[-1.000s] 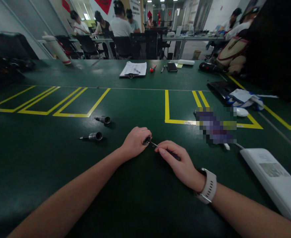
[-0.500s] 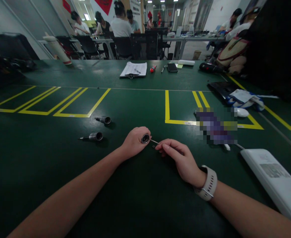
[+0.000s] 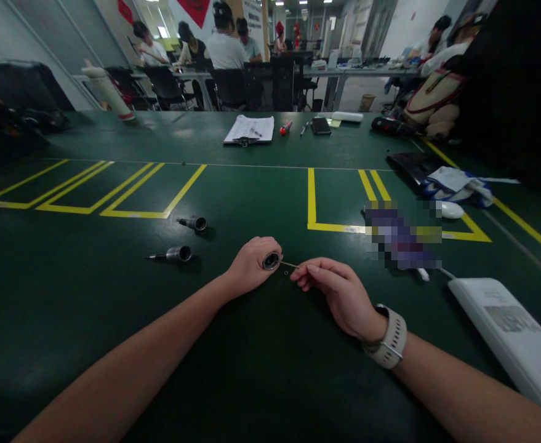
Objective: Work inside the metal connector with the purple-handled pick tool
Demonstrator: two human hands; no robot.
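Note:
My left hand (image 3: 252,261) is wrapped round a hollow metal cylinder (image 3: 271,261), its round opening turned toward me. Pinched in the fingers of my right hand (image 3: 330,286) is a thin metal rod (image 3: 289,264); its far end reaches the side of the cylinder, but I cannot tell whether it goes in. Just below the rod a tiny ring (image 3: 285,272) lies on the green tabletop. To the left rest two metal parts, each a hollow cup with a narrow shaft: one farther back (image 3: 198,224) and one nearer (image 3: 180,254).
A white power bank (image 3: 505,320) with a cable lies at right, near a blurred-out phone (image 3: 397,237). White mouse (image 3: 450,210), cloth (image 3: 457,184) and dark pouch (image 3: 413,166) sit behind. A clipboard (image 3: 249,129) lies farther back. Yellow tape (image 3: 311,197) marks the table. People sit beyond.
My right hand has tilted and shifted very slightly, turning the rod's angle a little. The left hand still holds the cylinder in nearly the same place.

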